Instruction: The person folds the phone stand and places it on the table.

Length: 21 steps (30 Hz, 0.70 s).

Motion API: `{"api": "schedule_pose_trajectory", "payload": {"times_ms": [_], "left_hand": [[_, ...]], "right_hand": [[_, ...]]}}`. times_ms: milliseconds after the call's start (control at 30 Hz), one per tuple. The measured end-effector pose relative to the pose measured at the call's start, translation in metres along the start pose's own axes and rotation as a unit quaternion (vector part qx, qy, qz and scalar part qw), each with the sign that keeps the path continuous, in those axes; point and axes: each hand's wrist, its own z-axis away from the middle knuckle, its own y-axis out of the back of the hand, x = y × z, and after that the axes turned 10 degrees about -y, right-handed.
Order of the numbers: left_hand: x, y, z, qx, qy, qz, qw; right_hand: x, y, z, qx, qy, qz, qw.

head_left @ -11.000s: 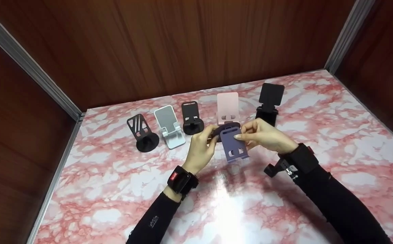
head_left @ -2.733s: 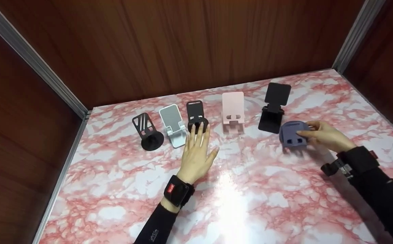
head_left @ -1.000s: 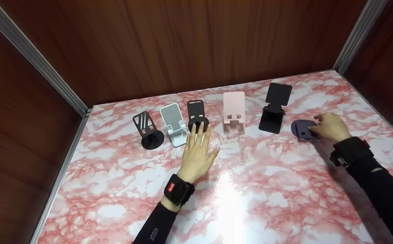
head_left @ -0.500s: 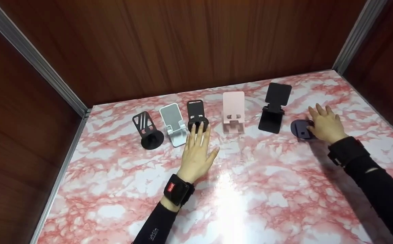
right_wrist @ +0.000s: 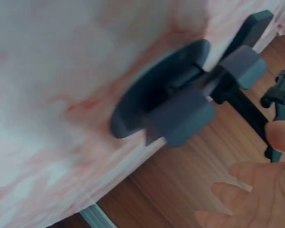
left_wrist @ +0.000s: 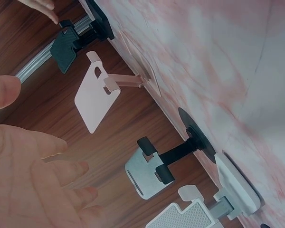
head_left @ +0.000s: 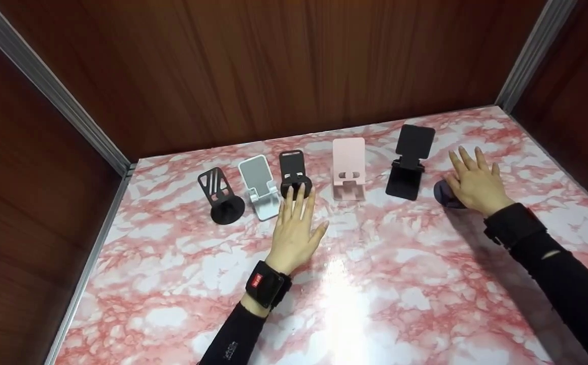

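My left hand (head_left: 294, 241) is held palm down with straight fingers, its fingertips overlapping the round base of a black phone stand (head_left: 292, 163). Nothing is in its grasp; the left wrist view shows the palm (left_wrist: 28, 180) apart from the stands. At the right, my right hand (head_left: 479, 186) spreads its fingers above a purple phone stand (head_left: 444, 194), hiding most of it. That stand is folded low on its round base (right_wrist: 128, 111), with its plate (right_wrist: 185, 116) close over it in the right wrist view. The right fingers (right_wrist: 230, 194) hold nothing.
A row of upright phone stands crosses the marbled table (head_left: 187, 299): a black slotted one (head_left: 228, 210), a white-and-grey one (head_left: 257, 176), a pink one (head_left: 349, 154) and a black one with a rectangular base (head_left: 405, 181). Brown wood-grain panels (head_left: 294, 71) enclose the table.
The purple stand, earlier held in both hands, was folded, carried right and set down. My right hand has let go, spread its fingers and shifted slightly left. My left hand stays still.
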Motion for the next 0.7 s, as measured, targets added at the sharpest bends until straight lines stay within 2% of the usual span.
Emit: {"api": "schedule_pose_trajectory", "payload": {"times_ms": [133,367,533,700], "left_hand": [[0.000,-0.002,0.000,0.010,-0.009,0.006,0.9999],[0.001,-0.002,0.000,0.001,-0.003,0.013,0.9999],[0.001,-0.003,0.000,0.005,-0.008,0.013,0.9999],[0.001,-0.003,0.001,0.002,-0.010,0.012,0.9999]], "right_hand": [[-0.008,0.005,-0.005,-0.007,0.002,-0.013,1.000],[-0.020,0.010,-0.018,-0.023,0.021,-0.078,0.996],[-0.026,0.013,-0.025,-0.057,0.029,-0.142,0.988],[-0.030,0.018,-0.030,-0.098,-0.006,-0.203,0.974]]}}
